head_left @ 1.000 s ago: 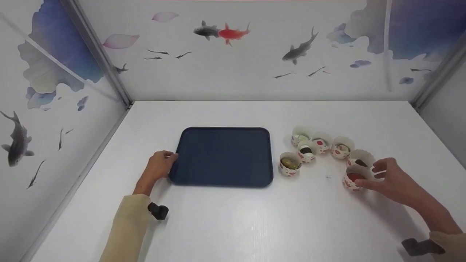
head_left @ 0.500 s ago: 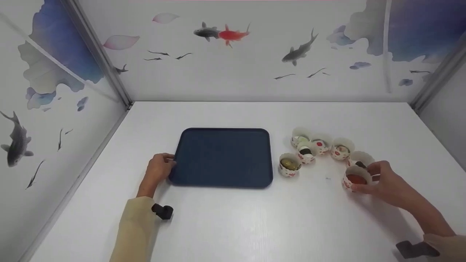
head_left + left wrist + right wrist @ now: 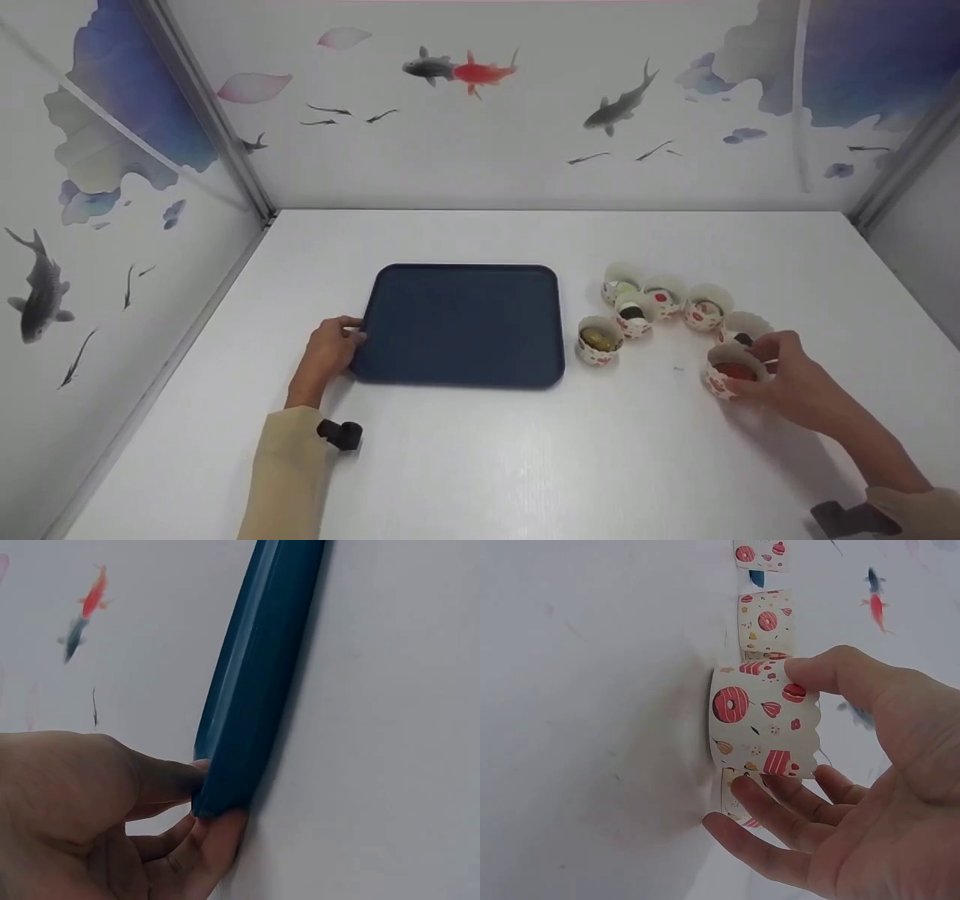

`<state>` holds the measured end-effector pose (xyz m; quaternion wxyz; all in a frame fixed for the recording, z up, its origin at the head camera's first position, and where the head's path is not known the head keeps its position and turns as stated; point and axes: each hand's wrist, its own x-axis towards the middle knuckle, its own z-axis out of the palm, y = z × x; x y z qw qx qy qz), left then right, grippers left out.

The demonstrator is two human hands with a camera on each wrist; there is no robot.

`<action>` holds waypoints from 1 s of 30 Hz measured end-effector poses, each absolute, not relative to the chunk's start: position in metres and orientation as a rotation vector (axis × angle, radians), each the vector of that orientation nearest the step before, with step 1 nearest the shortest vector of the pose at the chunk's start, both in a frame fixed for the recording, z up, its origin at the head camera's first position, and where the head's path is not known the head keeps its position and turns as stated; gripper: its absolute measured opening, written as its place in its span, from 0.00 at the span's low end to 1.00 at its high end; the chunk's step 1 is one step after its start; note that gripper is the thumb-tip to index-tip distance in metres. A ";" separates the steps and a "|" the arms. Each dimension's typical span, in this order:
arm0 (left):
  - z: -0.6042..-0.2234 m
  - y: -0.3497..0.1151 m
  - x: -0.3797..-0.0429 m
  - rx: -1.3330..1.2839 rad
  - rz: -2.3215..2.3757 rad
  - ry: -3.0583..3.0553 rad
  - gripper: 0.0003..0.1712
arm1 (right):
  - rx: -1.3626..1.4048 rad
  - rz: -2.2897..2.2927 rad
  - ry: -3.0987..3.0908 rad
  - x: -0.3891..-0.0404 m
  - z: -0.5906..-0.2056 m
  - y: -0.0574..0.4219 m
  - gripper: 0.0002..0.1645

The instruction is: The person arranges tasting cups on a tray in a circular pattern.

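Observation:
My left hand (image 3: 328, 351) holds the left edge of a dark blue rectangular tray (image 3: 461, 326) that lies on the white table. In the left wrist view, the thumb is over the tray's rim (image 3: 251, 682) and fingers are under its corner. On the right, my right hand (image 3: 799, 390) grips a printed paper baking cup (image 3: 718, 384) with something orange-red inside. The right wrist view shows the thumb on one side of this cup (image 3: 757, 716) and fingertips at the other. It stands upright, close in front of another cup (image 3: 750, 324) with a dark item.
Several similar filled cups curve from the held one toward the tray. A cup with greenish-brown contents (image 3: 598, 346) stands nearest the tray's right edge. Beside it is a cup with a black-and-white item (image 3: 634, 324). Walls with fish pictures (image 3: 480, 150) bound the table at back and left.
My right hand has moved slightly left and its fingers have closed round the cup with orange-red contents. The left hand has shifted a little along the tray's edge; the tray stays put.

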<state>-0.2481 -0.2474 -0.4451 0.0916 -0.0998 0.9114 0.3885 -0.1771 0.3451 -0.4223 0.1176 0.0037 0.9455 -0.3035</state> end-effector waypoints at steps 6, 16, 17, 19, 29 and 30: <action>-0.446 -0.249 -0.246 -0.287 1.125 2.730 0.24 | -0.024 -0.909 2.796 -0.176 -0.422 0.338 0.50; -0.446 -0.247 -0.244 -0.299 1.128 2.725 0.25 | -0.019 -0.930 2.818 -0.180 -0.414 0.326 0.47; -0.447 -0.247 -0.243 -0.301 1.130 2.726 0.25 | -0.020 -0.921 2.830 -0.181 -0.413 0.324 0.46; -0.447 -0.246 -0.243 -0.306 1.138 2.729 0.24 | -0.027 -0.916 2.847 -0.184 -0.411 0.321 0.44; -0.447 -0.247 -0.244 -0.299 1.150 2.729 0.24 | -0.074 -1.005 2.827 -0.196 -0.398 0.300 0.41; -0.447 -0.247 -0.244 -0.299 1.151 2.729 0.24 | -0.069 -1.018 2.819 -0.197 -0.397 0.298 0.42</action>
